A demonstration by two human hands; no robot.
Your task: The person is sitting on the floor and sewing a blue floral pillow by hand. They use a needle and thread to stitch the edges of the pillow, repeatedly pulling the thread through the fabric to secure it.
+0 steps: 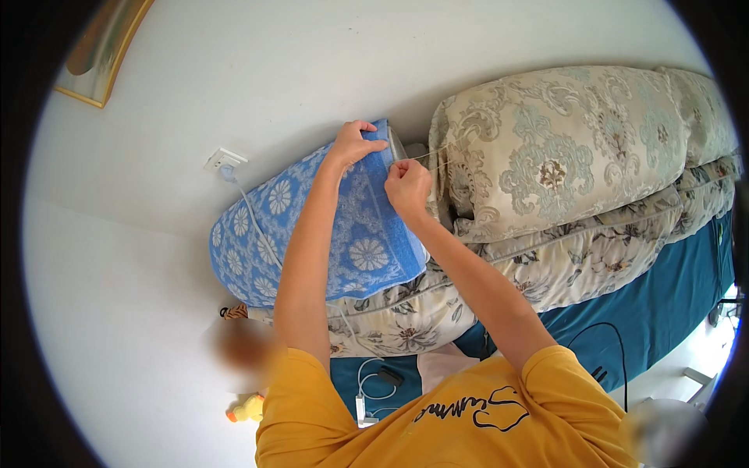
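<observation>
A blue towel (pixel 335 242) with white flowers is wrapped over a plump cushion or pillow leaning against the wall. My left hand (pixel 357 145) grips the towel's upper right corner, its thumb stretched along the edge and the fingers curled over the top. Just to the right and lower, my right hand (pixel 409 187) is closed in a pinch at the towel's right edge. A thin pale string (pixel 431 153) runs from its fingers toward a beige patterned cushion (pixel 562 148). The tips of the right fingers are partly hidden.
Beneath lies a floral quilt (pixel 413 331) on a teal sheet (pixel 663 281). From a wall socket (pixel 225 161), a white cable (pixel 253 210) crosses the towel toward a white plug or adapter (pixel 361 409). A black cable (pixel 622 351) curves at the right. A framed picture (pixel 105 86) hangs upper left.
</observation>
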